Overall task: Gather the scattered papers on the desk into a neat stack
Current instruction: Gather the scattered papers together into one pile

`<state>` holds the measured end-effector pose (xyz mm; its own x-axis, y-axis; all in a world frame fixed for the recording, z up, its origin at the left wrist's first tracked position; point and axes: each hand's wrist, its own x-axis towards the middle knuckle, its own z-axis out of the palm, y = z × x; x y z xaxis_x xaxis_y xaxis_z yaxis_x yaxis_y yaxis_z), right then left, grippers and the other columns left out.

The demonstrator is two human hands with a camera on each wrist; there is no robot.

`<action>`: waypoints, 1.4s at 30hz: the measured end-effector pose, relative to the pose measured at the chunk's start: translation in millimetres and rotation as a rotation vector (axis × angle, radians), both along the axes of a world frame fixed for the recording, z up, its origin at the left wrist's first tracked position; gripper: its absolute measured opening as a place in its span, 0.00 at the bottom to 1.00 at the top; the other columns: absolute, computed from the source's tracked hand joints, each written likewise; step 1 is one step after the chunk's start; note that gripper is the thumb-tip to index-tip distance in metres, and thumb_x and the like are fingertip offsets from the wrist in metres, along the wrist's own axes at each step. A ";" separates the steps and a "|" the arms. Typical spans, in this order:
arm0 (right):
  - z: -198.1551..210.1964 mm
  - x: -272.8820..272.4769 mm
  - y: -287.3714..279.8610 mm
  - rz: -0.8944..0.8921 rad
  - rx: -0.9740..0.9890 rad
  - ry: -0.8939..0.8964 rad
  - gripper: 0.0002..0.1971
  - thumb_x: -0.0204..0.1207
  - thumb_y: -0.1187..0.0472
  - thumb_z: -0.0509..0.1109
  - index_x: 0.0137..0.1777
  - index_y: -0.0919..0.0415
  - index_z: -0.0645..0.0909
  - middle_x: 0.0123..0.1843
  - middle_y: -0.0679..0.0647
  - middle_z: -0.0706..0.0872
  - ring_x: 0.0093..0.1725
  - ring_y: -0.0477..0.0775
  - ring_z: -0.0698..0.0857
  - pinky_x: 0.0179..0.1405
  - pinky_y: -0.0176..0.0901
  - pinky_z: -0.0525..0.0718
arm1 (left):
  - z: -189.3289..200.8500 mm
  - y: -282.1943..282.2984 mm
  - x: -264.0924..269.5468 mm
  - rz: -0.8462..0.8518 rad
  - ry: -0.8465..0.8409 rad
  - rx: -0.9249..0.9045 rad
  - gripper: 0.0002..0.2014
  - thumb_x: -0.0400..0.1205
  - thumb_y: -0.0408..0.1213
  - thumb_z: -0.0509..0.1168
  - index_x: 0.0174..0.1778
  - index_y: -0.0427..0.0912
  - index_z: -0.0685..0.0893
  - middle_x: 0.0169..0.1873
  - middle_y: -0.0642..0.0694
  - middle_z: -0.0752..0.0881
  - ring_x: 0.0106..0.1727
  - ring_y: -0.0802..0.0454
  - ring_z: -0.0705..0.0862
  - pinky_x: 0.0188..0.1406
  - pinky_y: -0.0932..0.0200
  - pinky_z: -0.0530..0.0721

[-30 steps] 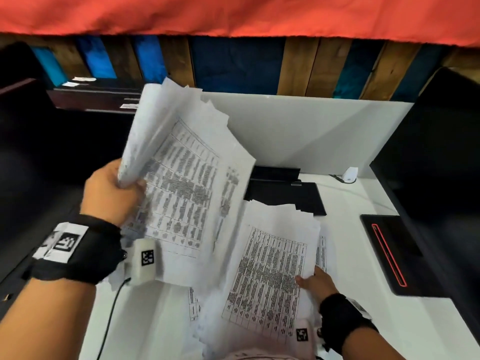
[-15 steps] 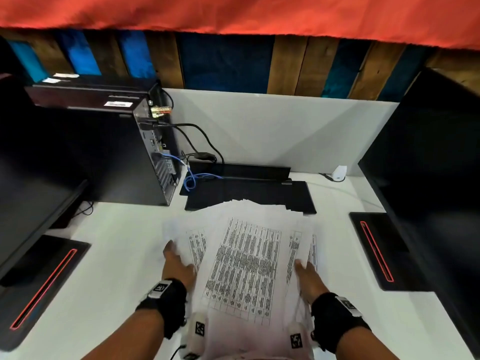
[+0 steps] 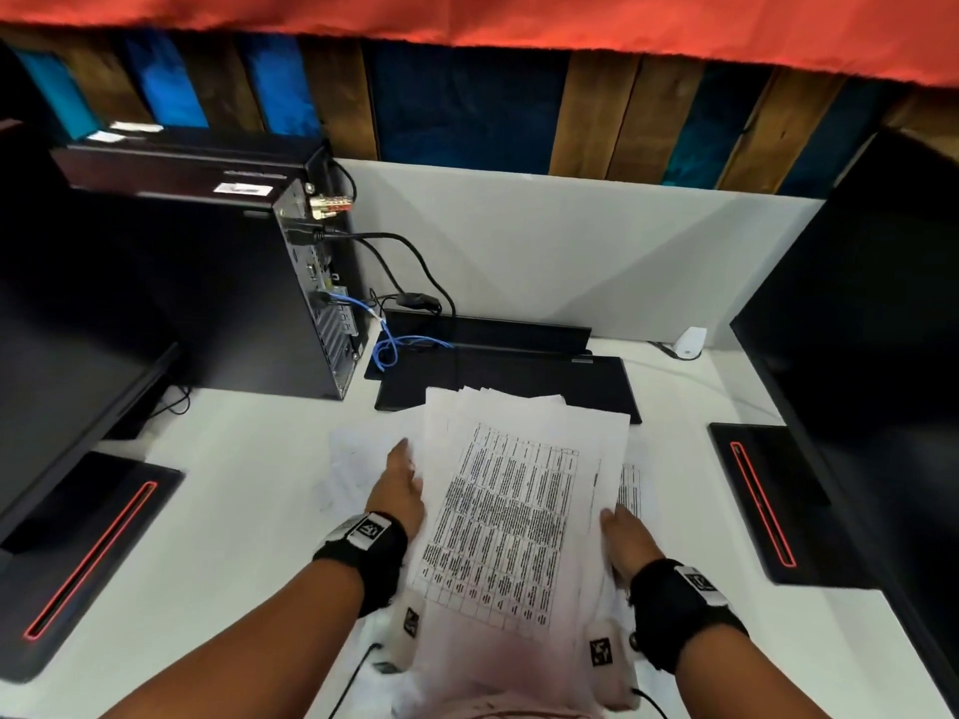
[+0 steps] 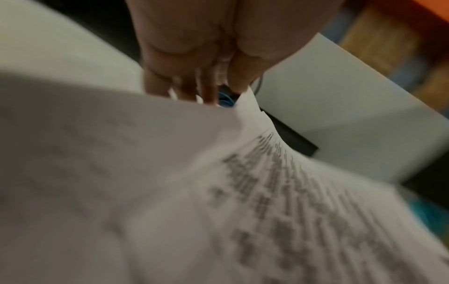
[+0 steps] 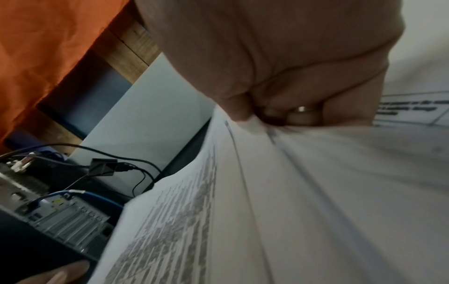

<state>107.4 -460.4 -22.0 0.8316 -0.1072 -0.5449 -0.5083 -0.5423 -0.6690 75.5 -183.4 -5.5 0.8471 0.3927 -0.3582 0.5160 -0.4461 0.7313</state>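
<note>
A pile of printed white papers [image 3: 519,511] lies askew on the white desk [image 3: 233,511] in front of me, with a table-printed sheet on top. My left hand [image 3: 402,480] lies with straight fingers along the pile's left edge, on loose sheets [image 3: 353,459] that stick out to the left. In the left wrist view its fingers [image 4: 194,82] reach down behind a raised paper edge [image 4: 218,192]. My right hand [image 3: 622,531] grips the pile's right edge. The right wrist view shows its thumb [image 5: 238,113] on top of the papers [image 5: 291,192] and the fingers curled beneath.
A black computer tower [image 3: 233,282] with cables [image 3: 399,345] stands at the back left. A black keyboard [image 3: 519,376] lies just behind the papers. Monitor stands with red strips sit at left [image 3: 88,552] and right [image 3: 763,500]. A white divider [image 3: 571,251] closes the back.
A second ago my left hand held a batch of sheets up in the air. That batch now lies on the pile, and both hands have closed in on its sides.
</note>
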 end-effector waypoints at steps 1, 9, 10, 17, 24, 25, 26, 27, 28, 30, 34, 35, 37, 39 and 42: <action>-0.4 -0.3 2.9 -0.049 0.049 0.005 0.28 0.85 0.47 0.51 0.78 0.67 0.63 0.79 0.64 0.69 0.73 0.62 0.74 0.72 0.50 0.73 | -4.0 -4.2 1.1 0.086 0.047 0.040 0.28 0.84 0.36 0.54 0.82 0.44 0.58 0.74 0.35 0.73 0.74 0.36 0.72 0.74 0.49 0.66; -5.5 -11.2 13.9 -0.053 0.245 -0.041 0.37 0.69 0.68 0.77 0.77 0.63 0.65 0.72 0.60 0.78 0.68 0.59 0.77 0.71 0.51 0.71 | -8.8 -28.0 1.1 -0.035 0.231 -0.287 0.37 0.82 0.54 0.56 0.83 0.42 0.49 0.82 0.40 0.59 0.81 0.37 0.63 0.77 0.46 0.67; -3.4 -11.9 10.9 -0.053 0.190 -0.063 0.31 0.69 0.71 0.77 0.72 0.65 0.71 0.66 0.60 0.82 0.61 0.58 0.79 0.66 0.48 0.74 | -5.2 -19.1 -0.1 0.041 0.217 -0.307 0.38 0.79 0.55 0.60 0.82 0.44 0.54 0.81 0.40 0.63 0.79 0.36 0.66 0.75 0.43 0.70; -15.9 -12.9 -25.9 -0.315 0.374 -0.067 0.25 0.69 0.78 0.74 0.66 0.67 0.77 0.61 0.62 0.85 0.59 0.63 0.84 0.68 0.54 0.75 | -13.5 64.4 -34.5 0.497 0.334 -0.013 0.41 0.65 0.47 0.70 0.74 0.38 0.68 0.71 0.35 0.71 0.70 0.33 0.74 0.61 0.51 0.80; -19.4 -10.8 -47.0 -0.295 0.126 -0.021 0.23 0.71 0.68 0.75 0.65 0.73 0.78 0.50 0.64 0.84 0.57 0.67 0.85 0.64 0.58 0.82 | -15.1 32.5 -32.7 0.425 0.298 0.025 0.42 0.70 0.42 0.73 0.77 0.38 0.61 0.71 0.34 0.66 0.71 0.33 0.70 0.71 0.43 0.72; -21.6 -10.4 -45.1 -0.282 0.104 -0.014 0.22 0.71 0.68 0.75 0.64 0.72 0.79 0.50 0.64 0.85 0.56 0.66 0.86 0.64 0.53 0.82 | -14.7 30.7 -31.0 0.460 0.267 -0.024 0.45 0.69 0.40 0.74 0.79 0.38 0.57 0.73 0.33 0.65 0.72 0.33 0.70 0.71 0.45 0.72; -20.7 -10.6 -42.3 -0.254 0.073 0.002 0.20 0.73 0.66 0.74 0.64 0.73 0.79 0.53 0.65 0.85 0.59 0.65 0.85 0.62 0.43 0.80 | -14.9 30.3 -29.0 0.488 0.260 -0.072 0.46 0.69 0.38 0.75 0.79 0.36 0.56 0.74 0.32 0.66 0.72 0.34 0.72 0.71 0.46 0.73; -18.5 -10.7 -40.3 -0.232 0.046 0.008 0.20 0.74 0.65 0.74 0.63 0.74 0.80 0.57 0.66 0.85 0.61 0.63 0.84 0.58 0.35 0.76 | -13.0 29.7 -27.8 0.495 0.238 -0.107 0.45 0.69 0.37 0.75 0.78 0.34 0.58 0.73 0.31 0.69 0.71 0.34 0.74 0.70 0.47 0.75; -18.6 -9.2 -40.2 -0.219 0.016 -0.017 0.20 0.74 0.65 0.74 0.63 0.75 0.79 0.59 0.66 0.84 0.61 0.62 0.83 0.54 0.33 0.74 | -13.8 29.8 -26.7 0.467 0.231 -0.131 0.40 0.70 0.36 0.75 0.75 0.32 0.63 0.71 0.31 0.74 0.68 0.34 0.78 0.68 0.47 0.78; -19.9 -8.2 -41.4 -0.200 0.037 -0.022 0.21 0.72 0.68 0.75 0.65 0.70 0.79 0.52 0.62 0.86 0.54 0.61 0.85 0.58 0.42 0.80 | -13.4 24.3 -26.2 0.333 0.249 -0.149 0.33 0.74 0.38 0.72 0.72 0.29 0.70 0.69 0.32 0.78 0.67 0.35 0.80 0.67 0.49 0.78; -19.9 -7.3 -45.9 -0.148 0.025 0.016 0.21 0.72 0.68 0.75 0.65 0.69 0.79 0.48 0.57 0.86 0.53 0.63 0.86 0.61 0.52 0.83 | -11.9 14.8 -30.2 0.147 0.286 -0.057 0.29 0.77 0.37 0.70 0.71 0.31 0.71 0.70 0.33 0.77 0.71 0.37 0.76 0.69 0.51 0.75; -15.2 -7.4 -44.4 -0.118 -0.017 0.017 0.20 0.73 0.67 0.74 0.65 0.71 0.79 0.53 0.61 0.86 0.58 0.64 0.85 0.62 0.46 0.80 | -8.6 17.7 -29.8 0.141 0.278 -0.043 0.25 0.76 0.36 0.70 0.68 0.30 0.74 0.67 0.32 0.80 0.67 0.37 0.79 0.65 0.51 0.78; -6.9 -5.1 -43.8 -0.095 -0.059 0.028 0.22 0.75 0.63 0.74 0.63 0.77 0.78 0.63 0.69 0.83 0.64 0.64 0.82 0.64 0.43 0.75 | -1.5 29.8 -28.6 0.125 0.271 -0.050 0.20 0.75 0.33 0.72 0.62 0.30 0.80 0.59 0.32 0.85 0.60 0.37 0.84 0.56 0.53 0.81; 0.3 -1.3 -39.1 -0.073 -0.031 0.061 0.22 0.74 0.63 0.74 0.62 0.80 0.77 0.63 0.72 0.82 0.65 0.67 0.81 0.67 0.49 0.76 | 0.6 43.4 -27.5 0.074 0.265 -0.067 0.20 0.73 0.32 0.74 0.60 0.29 0.82 0.58 0.32 0.87 0.58 0.39 0.85 0.55 0.55 0.81; -0.7 6.7 -28.4 -0.062 0.078 0.030 0.21 0.68 0.67 0.78 0.60 0.70 0.78 0.61 0.65 0.86 0.60 0.64 0.85 0.66 0.53 0.80 | 0.5 45.9 -29.7 0.045 0.175 -0.153 0.20 0.76 0.35 0.72 0.62 0.31 0.82 0.59 0.34 0.86 0.52 0.45 0.83 0.54 0.57 0.78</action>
